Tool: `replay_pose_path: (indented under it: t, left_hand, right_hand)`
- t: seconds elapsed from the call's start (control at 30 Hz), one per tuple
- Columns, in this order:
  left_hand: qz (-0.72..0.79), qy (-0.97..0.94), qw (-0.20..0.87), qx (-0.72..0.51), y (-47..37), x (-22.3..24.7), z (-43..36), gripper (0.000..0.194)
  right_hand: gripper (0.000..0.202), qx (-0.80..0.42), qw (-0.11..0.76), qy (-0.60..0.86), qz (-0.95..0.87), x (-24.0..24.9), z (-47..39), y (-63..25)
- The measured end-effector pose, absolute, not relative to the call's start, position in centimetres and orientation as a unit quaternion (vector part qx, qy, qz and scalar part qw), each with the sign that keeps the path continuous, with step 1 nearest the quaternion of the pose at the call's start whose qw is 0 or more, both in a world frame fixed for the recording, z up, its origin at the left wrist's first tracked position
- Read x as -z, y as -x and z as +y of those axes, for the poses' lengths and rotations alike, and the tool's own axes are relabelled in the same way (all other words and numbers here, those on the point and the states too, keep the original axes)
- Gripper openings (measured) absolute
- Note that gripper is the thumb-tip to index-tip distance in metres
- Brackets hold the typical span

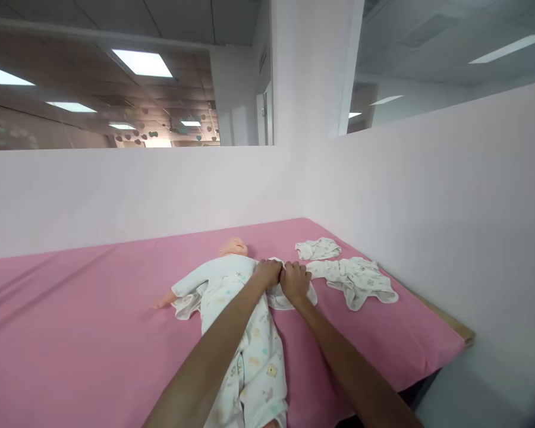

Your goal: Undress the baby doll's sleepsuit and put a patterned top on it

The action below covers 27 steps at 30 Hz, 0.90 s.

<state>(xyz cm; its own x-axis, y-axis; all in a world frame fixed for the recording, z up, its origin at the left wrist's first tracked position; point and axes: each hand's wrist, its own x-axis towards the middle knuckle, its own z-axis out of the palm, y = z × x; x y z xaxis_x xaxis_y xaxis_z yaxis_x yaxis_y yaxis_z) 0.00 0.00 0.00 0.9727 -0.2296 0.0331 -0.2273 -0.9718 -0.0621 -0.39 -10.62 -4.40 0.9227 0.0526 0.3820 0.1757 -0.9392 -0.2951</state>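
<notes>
A baby doll (234,246) lies on its back on a pink-covered table, wearing a white long-sleeved top and patterned trousers (263,362). Its arm on the left stretches outward, with part of a patterned garment (187,304) beneath it. My left hand (268,272) is closed at the doll's shoulder on the right, on the white cloth there. Touching or nearly touching it, my right hand (295,280) is also closed on white cloth (282,299). The doll's other arm is hidden by my hands and the cloth.
A patterned garment (361,279) lies spread right of my hands, and a smaller folded one (318,248) sits behind it. The pink sheet (93,321) covers the table. White walls with windows stand behind and on the right.
</notes>
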Motion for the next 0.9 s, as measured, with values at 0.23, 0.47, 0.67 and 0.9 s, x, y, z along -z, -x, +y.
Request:
replay_pose_path:
  t: [0.23, 0.47, 0.67, 0.9]
  left_hand:
    - [0.102, 0.993, 0.017, 0.05, 0.2, 0.0, 0.0, 0.04]
    - [0.099, 0.994, -0.035, 0.041, 0.3, -1.4, 1.3, 0.047]
    - [0.098, 0.991, -0.084, 0.046, 0.5, -2.3, 1.8, 0.045]
    - [0.103, 0.985, -0.14, 0.015, 1.5, -2.8, 1.7, 0.043]
  right_hand:
    - [0.029, 0.167, 0.204, 0.964, -0.01, 4.2, -13.4, -1.2]
    - [0.029, 0.092, 0.293, 0.95, 0.065, 4.4, -15.8, -3.9]
    - [0.029, 0.085, 0.274, 0.958, 0.018, 4.4, -15.6, -2.9]
    - [0.026, 0.126, 0.195, 0.97, -0.074, 4.4, -14.6, 1.7]
